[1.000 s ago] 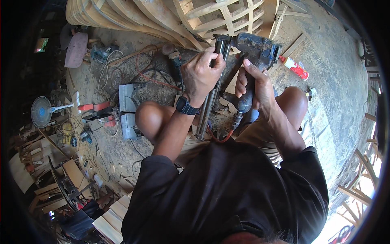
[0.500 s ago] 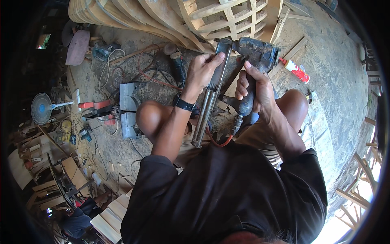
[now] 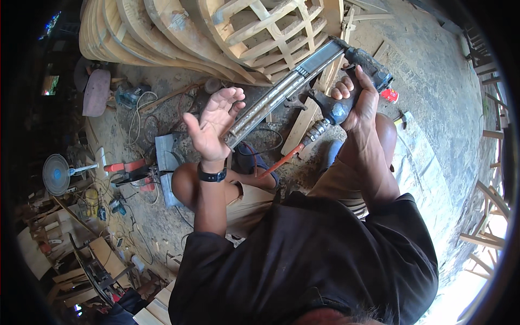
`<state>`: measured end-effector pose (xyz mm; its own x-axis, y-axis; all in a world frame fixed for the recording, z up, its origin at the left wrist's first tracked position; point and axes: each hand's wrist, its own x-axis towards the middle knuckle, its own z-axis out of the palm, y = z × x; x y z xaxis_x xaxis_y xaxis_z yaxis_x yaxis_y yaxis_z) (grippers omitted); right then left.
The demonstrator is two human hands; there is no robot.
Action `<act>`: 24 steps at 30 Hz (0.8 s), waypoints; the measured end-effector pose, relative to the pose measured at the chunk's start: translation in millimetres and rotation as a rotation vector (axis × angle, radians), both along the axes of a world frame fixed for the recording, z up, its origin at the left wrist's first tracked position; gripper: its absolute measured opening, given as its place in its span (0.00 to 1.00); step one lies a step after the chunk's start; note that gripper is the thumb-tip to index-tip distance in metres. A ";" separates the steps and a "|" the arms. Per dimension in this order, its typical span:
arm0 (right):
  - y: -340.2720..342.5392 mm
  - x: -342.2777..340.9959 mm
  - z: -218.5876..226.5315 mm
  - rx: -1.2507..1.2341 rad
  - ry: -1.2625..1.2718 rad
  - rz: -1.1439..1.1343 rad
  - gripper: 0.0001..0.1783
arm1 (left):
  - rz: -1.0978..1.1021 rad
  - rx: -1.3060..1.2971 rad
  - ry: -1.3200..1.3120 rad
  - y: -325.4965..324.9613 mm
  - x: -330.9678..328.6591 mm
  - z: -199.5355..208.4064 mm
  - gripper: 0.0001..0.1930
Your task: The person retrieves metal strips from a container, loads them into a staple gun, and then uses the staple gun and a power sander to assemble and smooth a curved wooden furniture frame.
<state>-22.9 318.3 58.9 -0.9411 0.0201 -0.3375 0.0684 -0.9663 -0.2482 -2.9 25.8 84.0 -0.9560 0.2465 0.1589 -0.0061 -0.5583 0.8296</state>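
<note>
The handle of a dark nail gun (image 3: 368, 62) is wrapped by the right grip (image 3: 362, 103), with the fingers curled around it and the thumb laid up along the body. The left grip (image 3: 213, 127) is spread wide and holds nothing; its palm lies at the lower end of the long metal magazine (image 3: 287, 93), though whether they touch cannot be told. The nail gun is held at the upper right of centre, with the magazine slanting down to the left. It looks heavy and stiff, with its weight likely carried toward the head, and the smooth metal rail may feel slippery. It is best taken by the handle, with the magazine supported from below. Some drag may be added by the orange hose (image 3: 284, 161), joined through a metal coupling (image 3: 316, 131). Farther out, a ribbed wooden frame (image 3: 179, 21) is seen at the top of the frame, and a white fan (image 3: 56, 174) at far left.
</note>
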 end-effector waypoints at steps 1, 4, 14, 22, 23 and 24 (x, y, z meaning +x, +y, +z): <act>-4.4 2.9 2.4 -0.004 -0.008 0.001 0.11 | -0.005 -0.002 0.003 2.6 0.6 -3.4 0.50; -5.5 5.6 1.5 -0.029 0.003 0.037 0.11 | 0.132 -0.131 0.132 11.7 -4.5 -11.8 0.36; -30.4 15.8 4.5 -0.025 -0.017 0.107 0.07 | 0.387 -0.291 0.179 29.2 -11.4 -20.0 0.25; -37.4 32.2 10.6 0.016 0.037 0.191 0.11 | 0.428 -0.555 0.400 61.1 -25.0 -29.0 0.27; -33.0 29.7 11.5 0.056 0.045 0.214 0.11 | 0.395 -0.572 0.427 63.7 -24.0 -28.8 0.27; -28.1 27.1 11.6 0.086 0.041 0.201 0.10 | 0.393 -0.513 0.375 66.2 -24.3 -28.6 0.23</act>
